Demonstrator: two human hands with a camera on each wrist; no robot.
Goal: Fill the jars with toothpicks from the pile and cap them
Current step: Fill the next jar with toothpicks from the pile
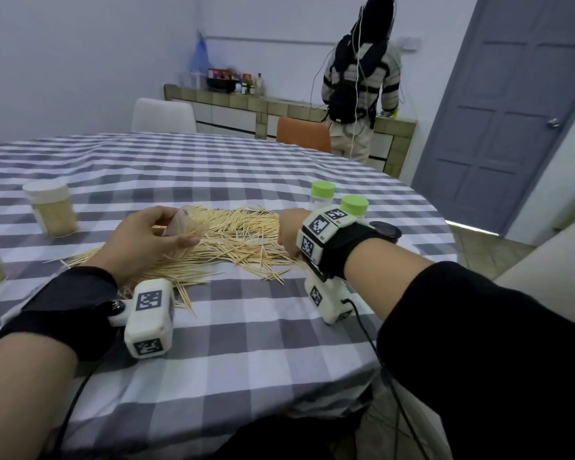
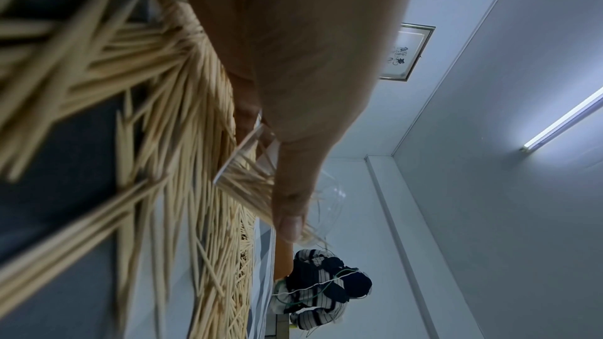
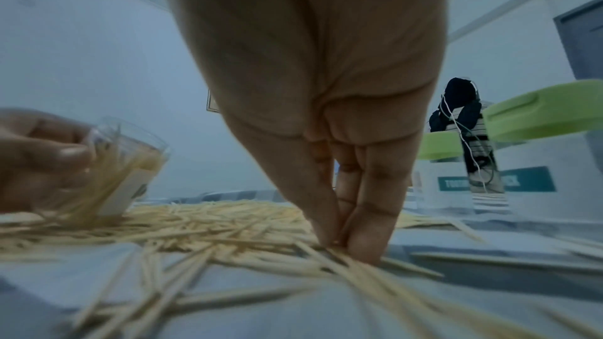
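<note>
Both forearms reach in from the table's near edge toward the toothpick pile at its middle. Head view: the left hand grips a clear jar tipped on its side over the pile's left part, mouth toward the right hand, which is down on the pile's right end. Two green-capped jars stand just beyond it; a filled jar stands toward the left edge.

Left wrist view: fingers curl round the jar, toothpicks bristling from its mouth.

Right wrist view: the right hand's fingertips pinch together on toothpicks lying flat across the cloth. The open jar lies to its left, so the pinch likely travels leftward, sticks turned lengthwise into the mouth.
</note>
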